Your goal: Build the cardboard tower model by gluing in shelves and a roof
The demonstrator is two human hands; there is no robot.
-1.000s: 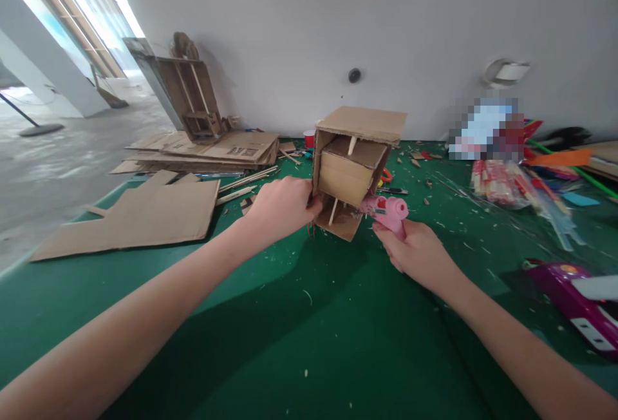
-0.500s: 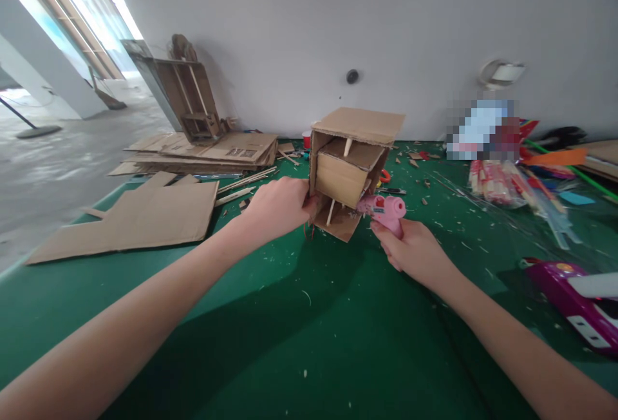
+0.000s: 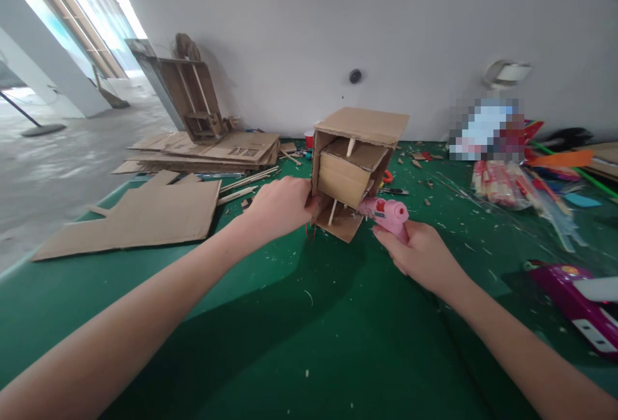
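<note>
My left hand is closed on the lower left side of a cardboard box, which it holds tilted above the green table. The box is open towards me and has a smaller cardboard block inside, with wooden sticks above and below it. In my right hand is a pink glue gun, fingers wrapped round its handle. The gun's front end is at the lower right part of the box; its tip is hidden there. Thin red wires hang below the box near my left fingers.
Flat cardboard pieces and a cardboard stack lie at the left, beside wooden sticks. A cutter knife is behind the gun. Bagged glue sticks and a purple power strip lie at the right. A wall borders the table.
The whole view has shifted slightly, so things appear a little further right. Both hands keep their hold on the box and the glue gun, with hardly any movement between them.
</note>
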